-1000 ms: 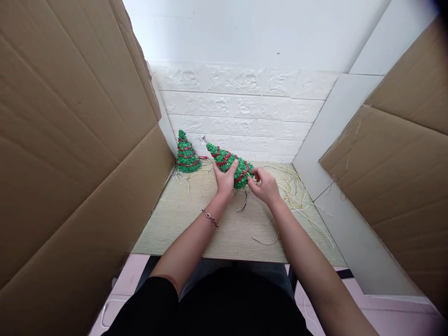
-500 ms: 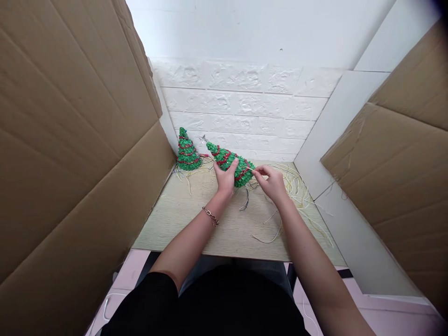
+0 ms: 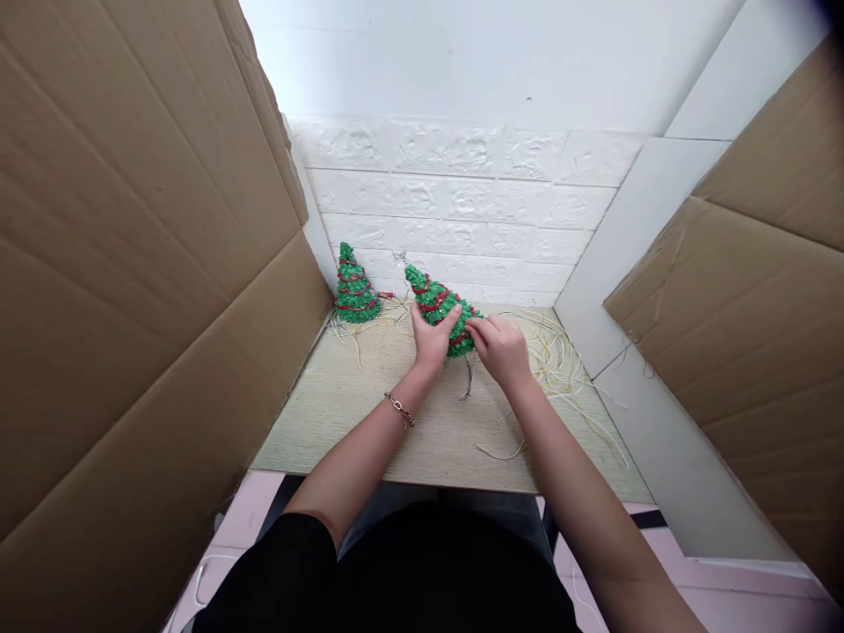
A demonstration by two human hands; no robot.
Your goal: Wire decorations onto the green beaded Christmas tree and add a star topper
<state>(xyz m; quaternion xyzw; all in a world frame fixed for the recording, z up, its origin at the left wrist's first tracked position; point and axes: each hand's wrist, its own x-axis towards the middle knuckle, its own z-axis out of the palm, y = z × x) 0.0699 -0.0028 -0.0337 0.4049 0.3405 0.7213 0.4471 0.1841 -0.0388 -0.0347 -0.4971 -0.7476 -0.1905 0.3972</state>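
The left hand (image 3: pixel 432 341) wraps a tilted green tree (image 3: pixel 447 309) above the bench (image 3: pixel 330 396); the right hand (image 3: pixel 505 347) pinches shut against its lower side (holding what, I can't tell). Red trim (image 3: pixel 435 304) already rings it; what's left is unclear.

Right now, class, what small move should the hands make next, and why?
I would have the right hand press gently at its present spot while the left hand steadies the tilted tree: the right fingertips are together at its lower side, and the left hand already grips it. Anything pinched is too small to tell.
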